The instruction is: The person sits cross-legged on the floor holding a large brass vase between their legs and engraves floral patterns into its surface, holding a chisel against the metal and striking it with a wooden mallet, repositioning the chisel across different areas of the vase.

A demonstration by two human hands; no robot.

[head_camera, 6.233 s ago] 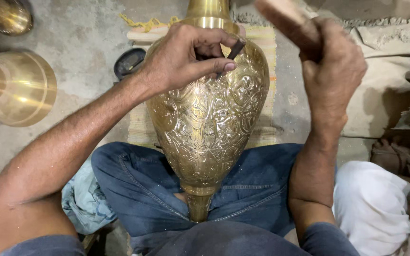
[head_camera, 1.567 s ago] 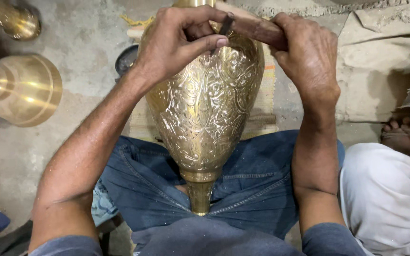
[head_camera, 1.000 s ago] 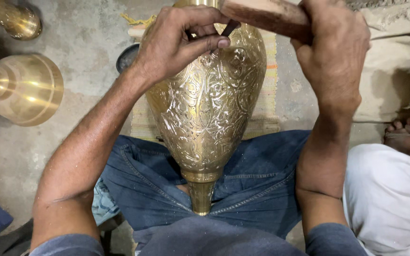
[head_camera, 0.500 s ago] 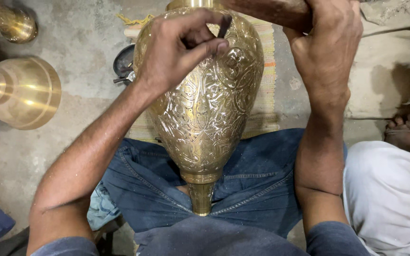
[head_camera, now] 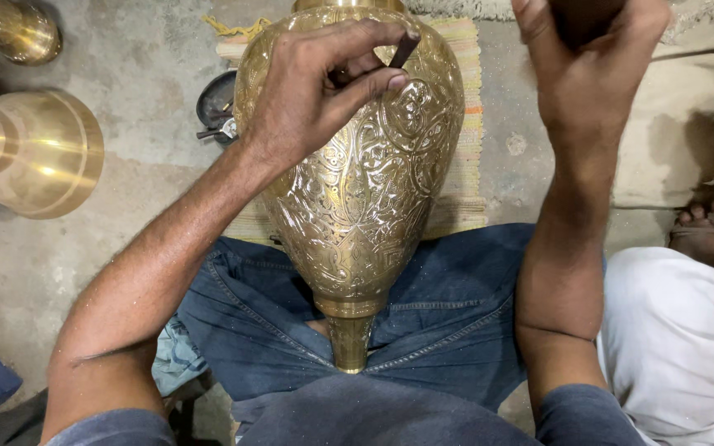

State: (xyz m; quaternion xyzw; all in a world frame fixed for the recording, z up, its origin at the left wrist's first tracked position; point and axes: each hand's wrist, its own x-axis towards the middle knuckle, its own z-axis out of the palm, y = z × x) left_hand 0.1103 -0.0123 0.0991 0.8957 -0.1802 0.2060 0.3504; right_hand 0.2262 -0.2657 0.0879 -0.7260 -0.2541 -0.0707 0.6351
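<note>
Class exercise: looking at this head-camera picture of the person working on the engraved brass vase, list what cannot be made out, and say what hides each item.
- Object gripped in the right hand: cut off by the top edge.
- Tip of the thin dark tool in the left hand: hidden behind the fingers.
- Top of the brass vase: cut off by the top edge.
- Contents of the dark dish: too small, partly behind the vase.

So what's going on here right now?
A seated person braces a large engraved brass vase across their lap in blue jeans. The left hand pinches a thin dark chisel against the vase's shoulder. The right hand is raised, its grip closed on something mostly out of frame. Plain brass vessels sit on the floor nearby.
</note>
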